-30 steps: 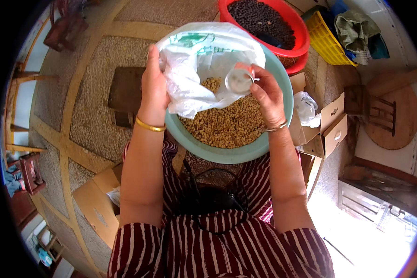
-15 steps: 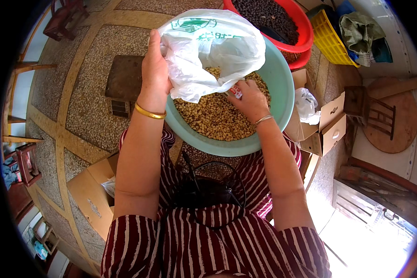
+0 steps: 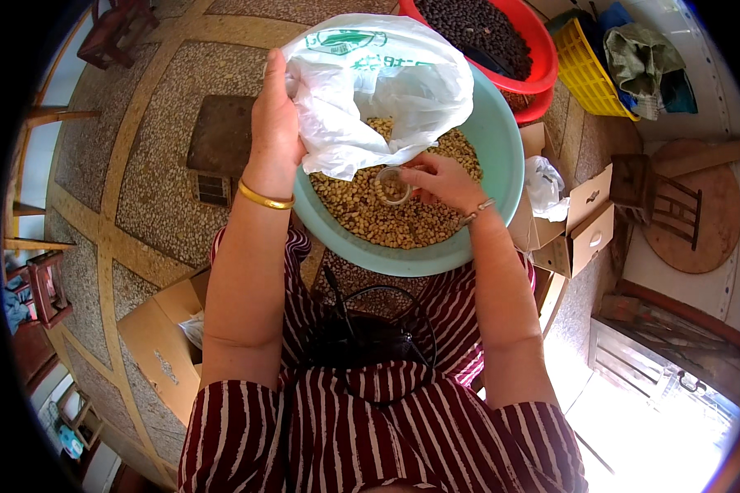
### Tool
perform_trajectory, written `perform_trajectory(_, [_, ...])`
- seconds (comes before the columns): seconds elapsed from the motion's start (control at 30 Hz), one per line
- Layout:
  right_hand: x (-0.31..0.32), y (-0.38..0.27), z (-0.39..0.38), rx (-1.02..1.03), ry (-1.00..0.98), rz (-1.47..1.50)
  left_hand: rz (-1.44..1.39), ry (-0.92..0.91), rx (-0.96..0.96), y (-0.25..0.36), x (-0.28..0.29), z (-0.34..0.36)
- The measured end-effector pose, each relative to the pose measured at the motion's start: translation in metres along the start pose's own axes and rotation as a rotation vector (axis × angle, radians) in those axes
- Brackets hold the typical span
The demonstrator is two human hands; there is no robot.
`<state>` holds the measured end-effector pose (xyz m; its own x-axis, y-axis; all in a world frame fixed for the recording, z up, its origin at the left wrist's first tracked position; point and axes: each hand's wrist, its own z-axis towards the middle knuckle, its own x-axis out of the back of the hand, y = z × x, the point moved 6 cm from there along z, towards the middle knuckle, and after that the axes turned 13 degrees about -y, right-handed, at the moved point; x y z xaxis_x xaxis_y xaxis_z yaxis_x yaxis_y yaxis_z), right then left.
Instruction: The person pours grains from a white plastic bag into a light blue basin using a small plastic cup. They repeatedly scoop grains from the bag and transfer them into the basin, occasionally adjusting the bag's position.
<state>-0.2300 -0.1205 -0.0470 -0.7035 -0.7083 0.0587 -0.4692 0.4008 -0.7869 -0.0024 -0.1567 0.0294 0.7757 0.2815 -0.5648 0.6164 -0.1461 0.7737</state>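
My left hand [image 3: 276, 123] grips the rim of a white plastic bag [image 3: 432, 103] with green print, its thumb up along the outside. The bag hangs with its mouth spread over a pale green basin [image 3: 501, 160]. Tan, bean-like kernels [image 3: 386, 222] cover the basin's bottom. Low over them, my right hand [image 3: 448, 182] holds a small clear cup [image 3: 392, 187], its round mouth tipped toward me. Whether kernels lie inside the cup or show through it, I cannot tell. The bag's lower edge comes close to my right fingers.
Beyond the basin stands a red basin [image 3: 543, 62] of dark, round pieces. A yellow basket [image 3: 584, 70] is at the far right. An open cardboard box [image 3: 588, 218] sits right of the basin, another cardboard box [image 3: 160, 345] near left. A low wooden stool [image 3: 222, 135] stands left.
My right hand has turned the cup, so its round mouth now shows at the kernels, slightly lower and left of the fingers. My left hand and the bag have barely shifted.
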Motion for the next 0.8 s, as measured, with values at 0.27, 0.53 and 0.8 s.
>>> perform_trajectory(0.27, [0.028,-0.020,-0.032,0.126,-0.031,0.282,0.009,-0.043,0.059,-0.001,-0.003,-0.002])
perform_trajectory(0.53, [0.049,-0.030,-0.027,0.252,0.399,0.147,-0.001,-0.199,0.041,-0.025,0.010,0.015])
perform_trajectory(0.8, [0.022,-0.067,-0.025,0.529,0.873,-0.714,-0.057,-0.370,0.060,-0.033,-0.010,0.011])
